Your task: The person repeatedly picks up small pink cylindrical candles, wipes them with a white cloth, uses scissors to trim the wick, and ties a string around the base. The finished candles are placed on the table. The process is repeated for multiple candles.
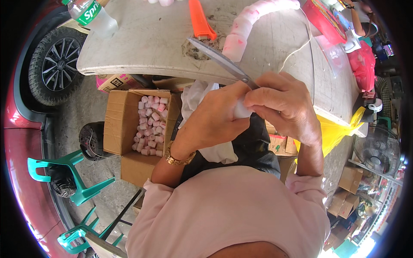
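Observation:
My left hand (214,117), with a gold watch at its wrist, is closed round a small white roll (241,110). Close beside it, my right hand (287,103) is closed on scissors (221,60), whose blades point up and left over the table edge. Its fingertips also touch the roll's end. The scissors' handles are mostly hidden by the fingers. On the table (142,43) ahead lies a curved row of pink-and-white rolls (243,26), set end to end. An orange-handled cutter (200,19) rests to the left of that row.
An open cardboard box (115,118) with many similar pink-and-white rolls (150,124) stands below left. A plastic bottle (97,19) is at the table's far left. White string (297,50) crosses the right side, near a yellow bag (329,135). Green chairs (79,178) and a red vehicle (26,172) are left.

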`<state>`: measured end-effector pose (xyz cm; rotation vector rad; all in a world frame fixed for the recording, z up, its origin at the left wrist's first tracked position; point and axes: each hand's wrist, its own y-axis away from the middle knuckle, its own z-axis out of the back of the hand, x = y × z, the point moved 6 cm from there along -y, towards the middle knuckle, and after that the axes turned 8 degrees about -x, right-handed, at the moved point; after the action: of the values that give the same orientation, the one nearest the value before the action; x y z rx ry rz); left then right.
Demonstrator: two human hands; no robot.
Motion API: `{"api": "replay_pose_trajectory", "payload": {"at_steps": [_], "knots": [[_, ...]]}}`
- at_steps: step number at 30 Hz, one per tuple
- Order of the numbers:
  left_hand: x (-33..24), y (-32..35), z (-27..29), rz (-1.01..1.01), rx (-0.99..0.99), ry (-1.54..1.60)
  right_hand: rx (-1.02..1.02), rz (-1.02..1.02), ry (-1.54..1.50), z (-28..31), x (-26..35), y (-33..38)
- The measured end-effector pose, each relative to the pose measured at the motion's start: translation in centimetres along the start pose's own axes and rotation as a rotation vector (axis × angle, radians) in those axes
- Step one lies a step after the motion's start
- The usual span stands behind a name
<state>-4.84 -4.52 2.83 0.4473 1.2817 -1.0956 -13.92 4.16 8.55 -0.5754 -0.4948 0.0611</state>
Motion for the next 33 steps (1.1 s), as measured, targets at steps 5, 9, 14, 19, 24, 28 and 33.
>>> {"api": "replay_pose_trajectory", "payload": {"at_steps": [5, 9, 14, 19, 24, 28, 33], "knots": [[0.2, 0.3, -0.2, -0.037, -0.027, -0.09, 0.028, -0.004, -0.033, -0.3, -0.2, -0.1], [0.4, 0.6, -0.2, -0.083, -0.081, -0.114, 0.055, 0.019, -0.02, -0.6, -0.2, 0.2], [1.1, 0.9, -0.7, -0.005, -0.072, -0.101, 0.13, -0.036, 0.003, -1.4, -1.1, 0.6], [0.3, 0.6, 0.4, -0.047, -0.182, 0.034, -0.424, -0.407, -0.561, 0.8, -3.0, 2.9], [-0.1, 0.8, 0.4, -0.03, -0.193, 0.079, -0.764, -0.342, -0.999, 1.6, -2.6, 4.1], [-0.5, 0.8, 0.1, -0.155, -0.335, -0.038, -0.701, -0.443, -0.82, 0.8, -0.1, 3.4], [-0.2, 0.9, 0.2, -0.297, -0.504, -0.153, -0.887, -0.268, -0.371, 4.0, 3.1, 2.8]]}}
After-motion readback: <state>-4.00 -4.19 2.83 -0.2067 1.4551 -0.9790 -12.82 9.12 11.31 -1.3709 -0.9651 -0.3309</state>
